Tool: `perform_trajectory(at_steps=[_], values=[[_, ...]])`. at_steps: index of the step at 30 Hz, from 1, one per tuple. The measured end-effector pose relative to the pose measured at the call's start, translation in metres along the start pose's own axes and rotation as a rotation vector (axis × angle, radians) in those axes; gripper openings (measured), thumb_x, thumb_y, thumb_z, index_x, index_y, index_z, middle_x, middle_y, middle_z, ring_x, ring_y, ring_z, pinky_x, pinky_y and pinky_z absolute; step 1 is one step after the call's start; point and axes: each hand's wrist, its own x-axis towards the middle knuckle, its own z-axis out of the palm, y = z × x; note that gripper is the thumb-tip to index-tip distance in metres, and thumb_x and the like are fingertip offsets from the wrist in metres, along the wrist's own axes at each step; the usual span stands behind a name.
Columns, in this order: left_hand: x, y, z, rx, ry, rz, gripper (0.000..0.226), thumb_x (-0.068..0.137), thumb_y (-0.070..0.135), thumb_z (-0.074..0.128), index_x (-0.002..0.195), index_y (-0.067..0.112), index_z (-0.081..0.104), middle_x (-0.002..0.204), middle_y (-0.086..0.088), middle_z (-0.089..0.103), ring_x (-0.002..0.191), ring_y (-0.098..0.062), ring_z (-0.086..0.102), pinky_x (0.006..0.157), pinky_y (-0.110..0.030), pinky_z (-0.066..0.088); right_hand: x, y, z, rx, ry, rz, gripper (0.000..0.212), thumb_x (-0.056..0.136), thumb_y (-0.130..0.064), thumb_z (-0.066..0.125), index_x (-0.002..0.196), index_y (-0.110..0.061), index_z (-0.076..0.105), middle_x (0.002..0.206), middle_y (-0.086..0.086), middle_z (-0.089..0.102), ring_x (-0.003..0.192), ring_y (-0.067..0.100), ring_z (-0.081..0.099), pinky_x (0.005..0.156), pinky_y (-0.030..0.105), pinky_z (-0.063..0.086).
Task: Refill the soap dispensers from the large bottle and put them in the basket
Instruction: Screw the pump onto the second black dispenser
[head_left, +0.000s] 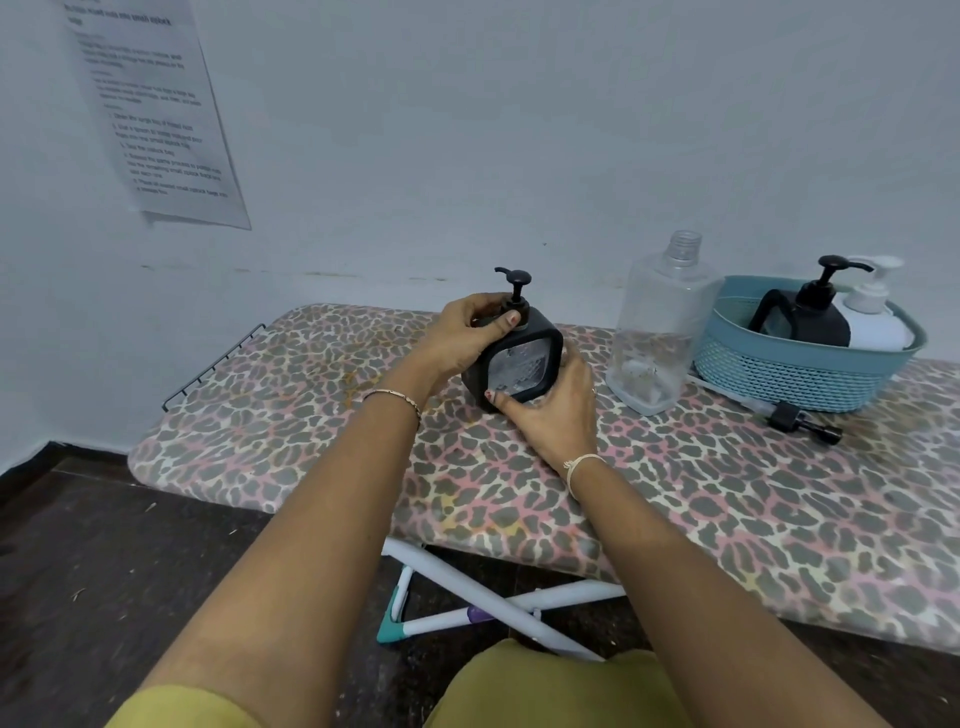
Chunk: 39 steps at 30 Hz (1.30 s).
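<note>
1. Left hand (475, 332) closed around the pump collar of a black dispenser (519, 364) standing mid-bench (311, 441).
2. Right hand (553, 410) clasps that dispenser's lower right side, thumb on its front.
3. Large clear bottle (657, 332), uncapped, stands just right.
4. Blue basket (795, 374), far right, holds two dispensers: one black (810, 317), one white (878, 322).
5. One loose pump (800, 418) lies near the basket.

L hand (470, 332) curled, gripping — R hand (558, 410) cupped, fingers wrapped.
</note>
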Motion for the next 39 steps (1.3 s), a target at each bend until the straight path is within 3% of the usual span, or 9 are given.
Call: perform_trajectory(at_steps=[4, 9, 13, 18, 22, 28, 31, 35, 39], values=[[-0.004, 0.004, -0.004, -0.066, 0.0, -0.022, 0.036, 0.083, 0.025, 0.073, 0.116, 0.018, 0.06, 0.112, -0.004, 0.068, 0.105, -0.015, 0.065, 0.087, -0.027, 0.054, -0.002, 0.0, -0.003, 0.02, 0.04, 0.037, 0.104, 0.066, -0.049, 0.083, 0.145, -0.011, 0.028, 0.14, 0.007, 0.038, 0.129, 0.023, 0.041, 0.107, 0.04, 0.039], [-0.001, 0.007, 0.011, 0.013, 0.266, 0.036, 0.042, 0.068, 0.041, 0.084, 0.095, 0.019, 0.062, 0.096, 0.006, 0.069, 0.092, -0.011, 0.067, 0.083, -0.03, 0.055, -0.002, 0.001, -0.002, -0.008, 0.047, 0.009, 0.087, 0.064, -0.048, 0.083, 0.132, -0.012, 0.044, 0.13, 0.006, 0.042, 0.121, 0.024, 0.046, 0.102, 0.037, 0.042], [0.003, 0.007, 0.021, 0.078, 0.353, 0.056, 0.036, 0.07, 0.039, 0.083, 0.091, 0.019, 0.061, 0.094, 0.008, 0.069, 0.085, -0.012, 0.069, 0.082, -0.036, 0.056, -0.001, 0.002, 0.001, -0.012, 0.01, 0.008, 0.093, 0.061, -0.051, 0.084, 0.132, -0.011, 0.039, 0.13, 0.007, 0.045, 0.121, 0.024, 0.047, 0.1, 0.04, 0.045], [0.004, 0.001, 0.011, -0.005, 0.186, 0.033, 0.023, 0.084, 0.031, 0.072, 0.103, 0.019, 0.066, 0.107, 0.005, 0.069, 0.095, -0.014, 0.068, 0.091, -0.043, 0.054, -0.001, 0.001, 0.001, -0.002, -0.069, 0.037, 0.094, 0.059, -0.051, 0.085, 0.129, -0.018, 0.031, 0.124, 0.004, 0.055, 0.109, 0.025, 0.058, 0.084, 0.04, 0.052], [0.004, 0.001, 0.005, -0.056, 0.045, -0.004, 0.023, 0.093, 0.027, 0.061, 0.114, 0.018, 0.064, 0.11, -0.001, 0.068, 0.104, -0.017, 0.065, 0.099, -0.041, 0.049, 0.0, 0.002, 0.002, -0.014, -0.067, 0.038, 0.096, 0.057, -0.053, 0.084, 0.128, -0.018, 0.031, 0.125, 0.004, 0.054, 0.112, 0.025, 0.057, 0.087, 0.042, 0.052], [0.003, 0.004, 0.024, 0.044, 0.244, -0.003, 0.047, 0.077, 0.046, 0.075, 0.109, 0.017, 0.056, 0.099, 0.008, 0.062, 0.095, -0.008, 0.061, 0.088, -0.026, 0.05, -0.001, 0.002, 0.003, -0.022, -0.038, 0.009, 0.093, 0.057, -0.054, 0.082, 0.127, -0.018, 0.033, 0.123, 0.003, 0.055, 0.11, 0.025, 0.058, 0.086, 0.043, 0.052], [0.004, 0.0, 0.029, 0.094, 0.328, 0.029, 0.043, 0.078, 0.045, 0.074, 0.1, 0.016, 0.052, 0.096, 0.004, 0.063, 0.091, -0.014, 0.062, 0.083, -0.032, 0.052, -0.001, 0.003, 0.003, -0.011, -0.03, -0.003, 0.093, 0.056, -0.054, 0.082, 0.127, -0.018, 0.034, 0.122, 0.003, 0.054, 0.109, 0.024, 0.057, 0.086, 0.042, 0.052], [0.003, -0.004, 0.018, 0.043, 0.16, 0.04, 0.034, 0.087, 0.039, 0.067, 0.108, 0.014, 0.056, 0.108, -0.001, 0.064, 0.099, -0.017, 0.064, 0.093, -0.039, 0.052, -0.001, 0.004, 0.004, -0.03, -0.031, -0.007, 0.093, 0.058, -0.052, 0.083, 0.129, -0.016, 0.034, 0.124, 0.004, 0.052, 0.112, 0.025, 0.055, 0.089, 0.043, 0.051], [0.001, -0.005, 0.011, 0.046, 0.069, 0.027, 0.035, 0.09, 0.037, 0.063, 0.115, 0.014, 0.053, 0.103, 0.003, 0.061, 0.1, -0.014, 0.06, 0.095, -0.034, 0.049, -0.001, 0.005, 0.003, -0.029, -0.032, -0.013, 0.092, 0.06, -0.052, 0.082, 0.131, -0.017, 0.034, 0.125, 0.003, 0.052, 0.113, 0.024, 0.054, 0.091, 0.044, 0.05]])
